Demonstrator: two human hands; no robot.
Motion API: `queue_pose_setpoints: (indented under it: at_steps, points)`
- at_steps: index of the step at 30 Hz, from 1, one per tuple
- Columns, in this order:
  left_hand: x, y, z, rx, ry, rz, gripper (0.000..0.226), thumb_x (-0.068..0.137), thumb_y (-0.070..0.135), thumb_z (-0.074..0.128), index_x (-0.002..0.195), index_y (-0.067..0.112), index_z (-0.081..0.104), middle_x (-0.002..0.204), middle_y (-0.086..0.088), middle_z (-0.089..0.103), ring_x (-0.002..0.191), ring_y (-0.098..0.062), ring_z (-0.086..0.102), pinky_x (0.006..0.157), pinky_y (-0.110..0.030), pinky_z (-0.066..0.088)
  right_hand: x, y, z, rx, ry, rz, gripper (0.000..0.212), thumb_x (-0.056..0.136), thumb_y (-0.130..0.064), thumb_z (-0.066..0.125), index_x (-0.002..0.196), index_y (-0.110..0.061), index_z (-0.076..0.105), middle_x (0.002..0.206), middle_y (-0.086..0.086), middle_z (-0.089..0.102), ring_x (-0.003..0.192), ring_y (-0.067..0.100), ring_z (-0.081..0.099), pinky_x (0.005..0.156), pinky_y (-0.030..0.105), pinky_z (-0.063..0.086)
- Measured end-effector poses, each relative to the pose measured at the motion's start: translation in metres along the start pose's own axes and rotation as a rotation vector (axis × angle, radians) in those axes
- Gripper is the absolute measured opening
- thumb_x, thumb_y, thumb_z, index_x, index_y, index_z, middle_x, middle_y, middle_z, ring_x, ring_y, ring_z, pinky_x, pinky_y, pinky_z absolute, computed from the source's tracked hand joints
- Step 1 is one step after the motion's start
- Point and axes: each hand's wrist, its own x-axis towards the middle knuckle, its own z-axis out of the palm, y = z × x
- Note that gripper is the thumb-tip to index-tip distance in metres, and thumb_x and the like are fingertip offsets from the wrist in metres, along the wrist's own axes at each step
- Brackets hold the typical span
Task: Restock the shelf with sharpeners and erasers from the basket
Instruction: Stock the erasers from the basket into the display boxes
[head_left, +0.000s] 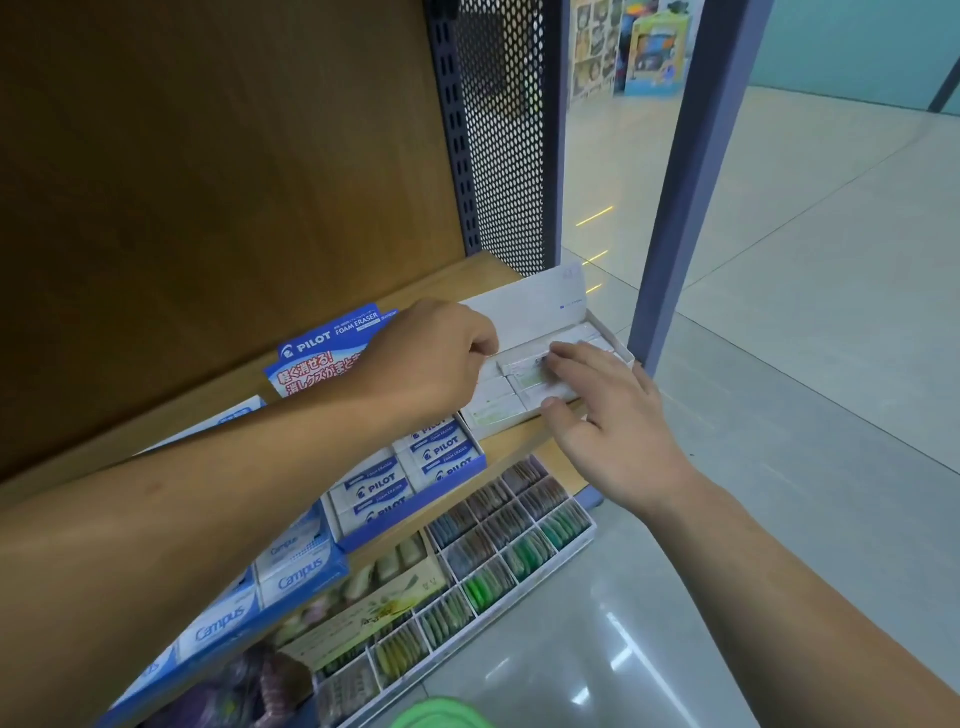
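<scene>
A white display box (602, 325) of white erasers (493, 408) stands at the right end of the wooden shelf (498, 270), its lid flap up. My left hand (431, 358) reaches over its left part with fingers curled down; what they hold is hidden. My right hand (602, 410) lies on the erasers with straight fingers, the thumb at the box's front edge. A blue Pilot foam eraser box (415, 478) sits to the left. The green basket rim (441, 714) shows at the bottom edge.
Blue Campus eraser boxes (291, 566) stand further left on the shelf. A lower shelf holds a divided tray of coloured items (519, 535) and a beige box (374, 587). A grey shelf post (691, 171) rises on the right, with tiled floor beyond.
</scene>
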Motion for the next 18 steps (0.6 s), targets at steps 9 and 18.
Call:
queue_pose_setpoints:
  at_steps: [9, 18]
  points:
    - [0.021, 0.008, 0.021, -0.201, -0.041, -0.032, 0.009, 0.091, 0.018, 0.073, 0.091, 0.020, 0.081, 0.084, 0.012, 0.074, 0.082, -0.003, 0.066, 0.076, -0.024, 0.054, -0.002, 0.013, 0.001, 0.036, 0.152, -0.041, 0.040, 0.090, -0.037, 0.056, 0.123, -0.021, 0.072, 0.142, -0.011, 0.056, 0.140, 0.009, 0.039, 0.118, 0.038, 0.030]
    - [0.027, 0.005, 0.033, -0.380, -0.017, -0.133, 0.027, 0.084, 0.020, 0.084, 0.109, 0.019, 0.076, 0.093, 0.007, 0.072, 0.090, -0.009, 0.071, 0.087, -0.031, 0.060, -0.008, 0.023, 0.003, 0.012, 0.399, -0.095, 0.026, 0.083, -0.022, 0.076, 0.109, -0.018, 0.075, 0.132, -0.003, 0.060, 0.128, 0.015, 0.048, 0.095, 0.024, 0.042]
